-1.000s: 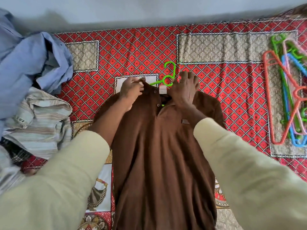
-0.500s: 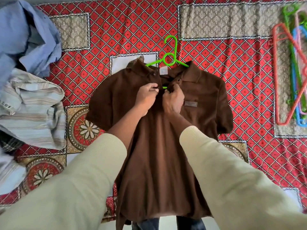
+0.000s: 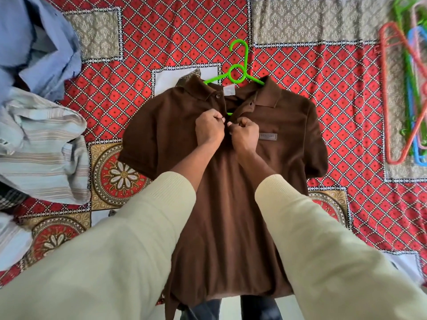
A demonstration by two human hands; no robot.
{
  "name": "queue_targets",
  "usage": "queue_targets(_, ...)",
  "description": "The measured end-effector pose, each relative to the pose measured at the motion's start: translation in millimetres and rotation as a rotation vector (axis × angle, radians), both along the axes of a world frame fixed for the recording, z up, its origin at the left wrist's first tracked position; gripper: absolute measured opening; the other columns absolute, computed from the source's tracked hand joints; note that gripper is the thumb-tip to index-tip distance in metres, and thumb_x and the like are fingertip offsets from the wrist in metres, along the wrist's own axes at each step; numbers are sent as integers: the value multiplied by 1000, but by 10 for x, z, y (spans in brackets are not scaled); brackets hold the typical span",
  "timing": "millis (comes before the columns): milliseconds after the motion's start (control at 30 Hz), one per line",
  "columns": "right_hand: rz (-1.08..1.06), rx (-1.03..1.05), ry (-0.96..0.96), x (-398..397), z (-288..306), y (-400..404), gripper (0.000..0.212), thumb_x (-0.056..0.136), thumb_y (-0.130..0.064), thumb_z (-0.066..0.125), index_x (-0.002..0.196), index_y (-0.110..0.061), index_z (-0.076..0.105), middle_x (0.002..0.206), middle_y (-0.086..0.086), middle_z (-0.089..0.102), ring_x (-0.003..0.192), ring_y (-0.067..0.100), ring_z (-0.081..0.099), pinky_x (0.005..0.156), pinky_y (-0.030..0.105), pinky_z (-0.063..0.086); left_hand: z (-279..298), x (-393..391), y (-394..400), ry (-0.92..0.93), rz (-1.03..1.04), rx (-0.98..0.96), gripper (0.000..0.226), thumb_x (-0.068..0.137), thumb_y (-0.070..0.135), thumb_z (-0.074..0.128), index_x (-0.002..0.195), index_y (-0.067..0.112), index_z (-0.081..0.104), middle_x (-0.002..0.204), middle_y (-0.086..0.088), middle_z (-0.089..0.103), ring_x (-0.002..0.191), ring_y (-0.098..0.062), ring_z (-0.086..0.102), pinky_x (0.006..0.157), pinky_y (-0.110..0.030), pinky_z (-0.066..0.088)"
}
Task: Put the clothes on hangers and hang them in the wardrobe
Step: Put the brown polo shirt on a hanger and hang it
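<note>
**Observer:** Now that your hands have come down off the collar, both sit at the placket of the brown polo shirt [image 3: 231,204]. Left hand [image 3: 209,130] has its fingers curled, pinching the placket's edge; right hand [image 3: 245,133] is fisted on the facing edge, thumb on top. Knuckles almost touching.

**Operator:** And the hanger?

**Observer:** Green hanger [image 3: 238,68] is already inside the shirt. Its hook pokes out beyond your fingertips, past the collar; a sliver of green shows just above your left thumb. Shirt lies flat on the red patterned bedspread [image 3: 323,100], hem toward you.

**Operator:** So what changed?

**Observer:** A second ago you were pressing the collar down over the hanger's shoulders. Half a second ago you had dropped to the placket, same as now. The grip has only tightened. You look to be doing up a button, I'd judge; the button itself I cannot see.

**Operator:** What's left?

**Observer:** Lift by the hook, carry it to the wardrobe. Spare hangers [image 3: 406,88] lie well right of your right hand; more shirts [image 3: 41,139] are heaped left of your left.
</note>
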State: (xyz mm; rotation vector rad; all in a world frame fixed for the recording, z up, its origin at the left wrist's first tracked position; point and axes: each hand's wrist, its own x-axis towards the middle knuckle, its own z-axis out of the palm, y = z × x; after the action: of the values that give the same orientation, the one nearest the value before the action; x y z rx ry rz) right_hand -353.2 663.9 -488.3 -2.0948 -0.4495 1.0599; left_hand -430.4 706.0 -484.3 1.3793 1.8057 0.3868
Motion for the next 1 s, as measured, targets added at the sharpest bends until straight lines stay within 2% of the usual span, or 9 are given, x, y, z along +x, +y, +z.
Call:
queue_targets(100,-37,-7,-46,-28,52,55,38,81,-25,73,58,-18,44,57,0,56,59,15,49,62,35,45,-35,-42,7,-59,-14,-22,12,90,16,66,93,9,75,100,-5,74,94,-19,66,83,-28,50)
queue_targets(200,-45,-24,-41,-19,13,106,31,81,-17,71,60,-16,48,60,-2,56,63,17,51,64,34,45,-37,-75,-29,-173,41,-60,13,90,17,67,94,8,75,97,-5,74,88,-16,65,78,-24,48)
queue_targets(267,-34,-15,-8,-9,-16,89,31,82,-12,68,58,-16,48,58,-3,52,62,16,47,60,32,40,-33,-83,-63,-245,86,-72,12,89,17,68,93,8,75,93,-5,74,83,-13,64,75,-22,48)
queue_targets(367,-35,60,122,17,-37,13,36,83,-4,64,57,-18,44,59,1,45,60,15,38,56,32,33,-28,-56,-110,-242,64,-55,11,89,17,67,90,11,76,90,-1,73,82,-11,64,78,-24,49)
queue_targets(433,-57,104,207,46,-21,-5,28,83,1,64,64,-12,48,63,5,43,61,16,38,54,29,33,-23,-19,-131,-229,79,-41,12,90,17,66,90,11,76,91,-2,74,82,-11,64,79,-24,50)
queue_targets(500,-79,109,265,91,1,7,25,82,3,65,66,-9,51,63,7,46,57,12,41,49,21,36,-27,17,-139,-213,104,-25,13,90,18,66,93,9,76,93,-3,75,82,-11,65,77,-22,49)
queue_targets(600,-88,113,337,146,29,16,33,83,5,64,61,-13,48,60,5,48,47,5,42,43,14,34,-45,48,-154,-189,126,-4,15,91,18,66,95,8,76,95,-3,75,87,-13,67,77,-20,48)
queue_targets(867,-78,122,435,215,35,-11,29,82,3,63,62,-17,58,57,-4,53,49,6,47,47,15,37,-53,119,-178,-118,141,58,14,90,20,67,94,12,77,98,0,73,90,-13,65,81,-22,49)
queue_targets(1000,-102,117,525,297,19,-21,17,87,-8,55,73,-11,64,64,3,59,54,12,52,53,23,38,-84,98,-189,-144,133,44,12,91,20,66,95,14,76,99,1,71,91,-12,64,85,-26,51)
